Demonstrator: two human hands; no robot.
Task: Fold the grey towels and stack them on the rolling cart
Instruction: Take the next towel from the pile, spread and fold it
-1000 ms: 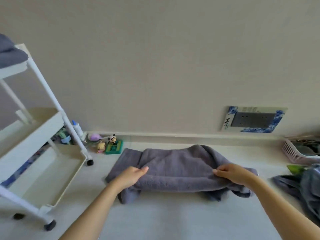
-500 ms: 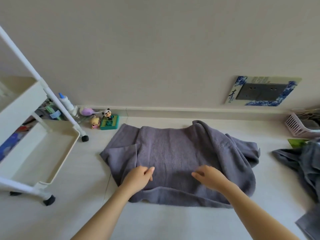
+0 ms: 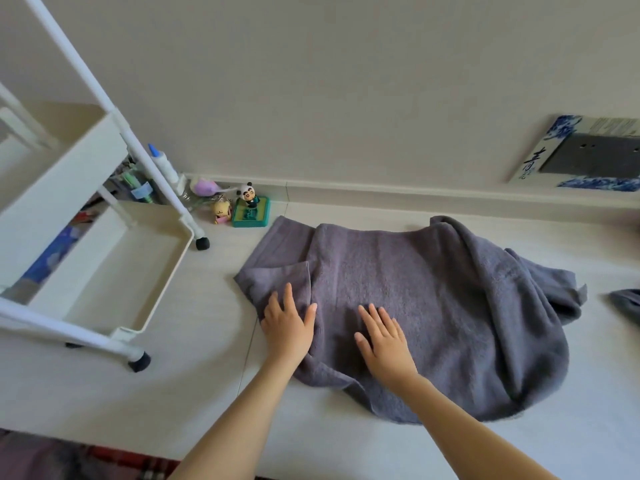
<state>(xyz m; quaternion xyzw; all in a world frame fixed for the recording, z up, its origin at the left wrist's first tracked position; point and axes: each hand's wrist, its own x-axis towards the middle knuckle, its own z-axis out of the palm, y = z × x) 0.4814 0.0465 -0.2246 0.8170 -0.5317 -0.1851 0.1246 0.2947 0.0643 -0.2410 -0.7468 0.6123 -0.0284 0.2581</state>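
While rumpled, plush grey towel (image 3: 415, 289) lies under flat palms.

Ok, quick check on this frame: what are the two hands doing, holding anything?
Left hand: open, fingers straight, resting flat on the grey towel.
Right hand: open, flat on the same towel, holding nothing.

The blue-patterned wall plate (image 3: 533, 157) bears a dark brush-written character, 青.
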